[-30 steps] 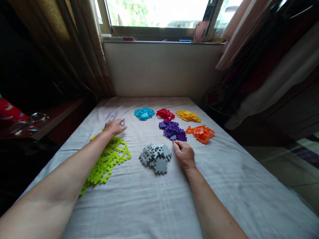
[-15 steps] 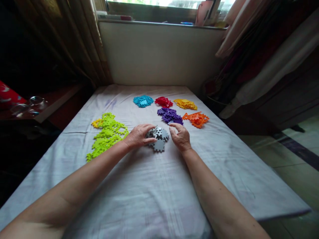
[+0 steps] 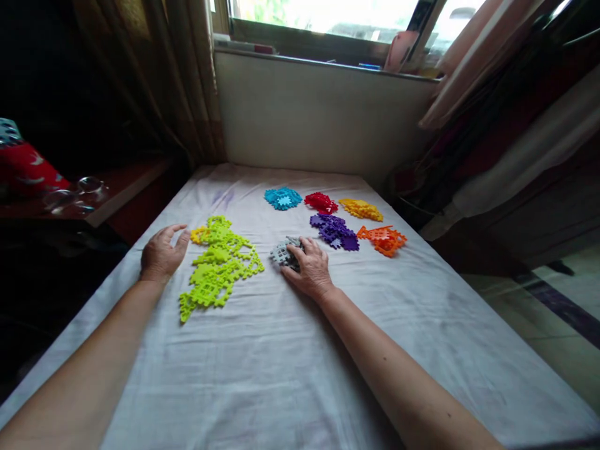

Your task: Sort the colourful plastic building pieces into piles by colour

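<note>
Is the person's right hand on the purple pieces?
No, the right hand is on the gray pieces, while the purple pieces lie beyond it, uncovered.

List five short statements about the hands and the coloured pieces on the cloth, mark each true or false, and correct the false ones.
1. The right hand is on the grey pile. True.
2. The left hand is on the purple pile. False: it is beside the small yellow bit next to the green pieces.
3. The blue pile lies left of the red pile. True.
4. The orange pile lies farther from the person than the large yellow pile. False: it lies nearer.
5. The green pieces spread wider than the red pile. True.
</note>
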The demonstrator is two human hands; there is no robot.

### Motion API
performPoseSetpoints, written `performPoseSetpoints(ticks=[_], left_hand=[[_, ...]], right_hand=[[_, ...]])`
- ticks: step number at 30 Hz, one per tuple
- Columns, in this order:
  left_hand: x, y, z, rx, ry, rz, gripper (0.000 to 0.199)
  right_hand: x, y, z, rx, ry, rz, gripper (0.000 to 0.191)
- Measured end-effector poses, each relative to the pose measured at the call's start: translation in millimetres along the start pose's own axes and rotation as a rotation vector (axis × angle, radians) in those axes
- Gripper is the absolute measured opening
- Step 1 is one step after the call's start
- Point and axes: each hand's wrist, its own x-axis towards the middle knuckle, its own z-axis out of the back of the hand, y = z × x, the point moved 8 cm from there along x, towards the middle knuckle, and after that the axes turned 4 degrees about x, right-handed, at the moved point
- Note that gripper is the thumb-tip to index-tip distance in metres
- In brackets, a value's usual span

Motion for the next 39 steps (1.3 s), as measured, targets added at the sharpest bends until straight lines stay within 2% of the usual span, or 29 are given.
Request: performPoseSetpoints(ticks=[2, 4, 10, 14, 18, 23, 28, 34, 39], left_hand=[[1.2, 24.0, -1.3, 0.028, 0.013, 0.127, 0.044], [0.7, 33.1, -10.2, 0.026, 0.047, 0.159, 0.045], [-1.3, 28.5, -35.6, 0.063, 0.105, 0.0, 0.047], [-2.6, 28.9, -37.8, 0.061, 0.098, -0.052, 0.047], [-2.4, 30.7, -36.7, 0.037, 0.078, -0.059, 0.047], [-1.9, 38.2, -34.9, 0.039, 0.05, -0.019, 0.045], [-5.9, 39.8, -32.3, 0.149, 0.036, -0.003, 0.041], [-6.9, 36.1, -30.9, 0.15, 0.049, 0.019, 0.029], [-4.5, 41.8, -27.8, 0.011, 0.064, 0.155, 0.031]], right_hand=[[13.0, 0.8, -2.8, 0.005, -0.022, -0.012, 0.053], [25.8, 1.4, -5.4, 0.008, -0.058, -0.011, 0.05], [73.7, -1.2, -18.9, -0.017, -0.103, -0.039, 0.048], [106.5, -2.6, -23.3, -0.004, -0.166, -0.042, 0.044], [124.7, -4.4, -26.3, 0.021, -0.209, -0.045, 0.042], [121.4, -3.0, -30.5, -0.005, -0.197, -0.018, 0.049], [107.6, 2.7, -25.3, -0.011, -0.27, 0.042, 0.065], [102.2, 14.8, -23.4, 0.032, -0.284, 0.153, 0.049], [89.5, 23.2, -20.5, 0.069, -0.282, 0.204, 0.035]])
